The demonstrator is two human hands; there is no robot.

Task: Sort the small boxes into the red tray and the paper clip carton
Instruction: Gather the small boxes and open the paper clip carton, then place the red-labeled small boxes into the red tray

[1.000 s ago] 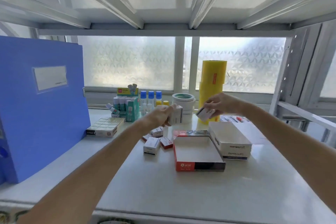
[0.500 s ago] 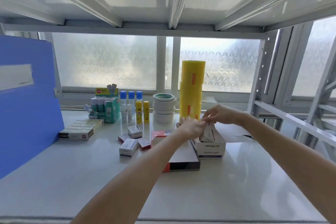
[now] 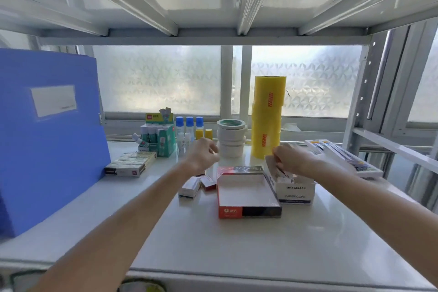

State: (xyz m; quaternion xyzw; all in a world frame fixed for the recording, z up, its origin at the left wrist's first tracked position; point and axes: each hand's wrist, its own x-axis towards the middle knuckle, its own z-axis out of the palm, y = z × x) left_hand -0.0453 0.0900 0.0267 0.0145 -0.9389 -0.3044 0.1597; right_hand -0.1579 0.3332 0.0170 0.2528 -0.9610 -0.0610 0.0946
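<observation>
The red tray lies open and empty at the middle of the white shelf. Touching its right side stands the white paper clip carton, which holds small white boxes. My right hand reaches into the carton from above, with its fingers pinched on a small white box inside. My left hand hovers left of the tray with its fingers curled and nothing in them. Below it a white small box and a red small box lie loose on the shelf; others are hidden by the wrist.
A blue folder stands at the left, with a flat pack of boxes beside it. Glue sticks, bottles, white tape rolls and a yellow tape stack line the back. Pen packs lie at the right.
My left hand has pulled back from the carton to the left, above the loose boxes. My right hand has stayed at the carton and dipped into it.
</observation>
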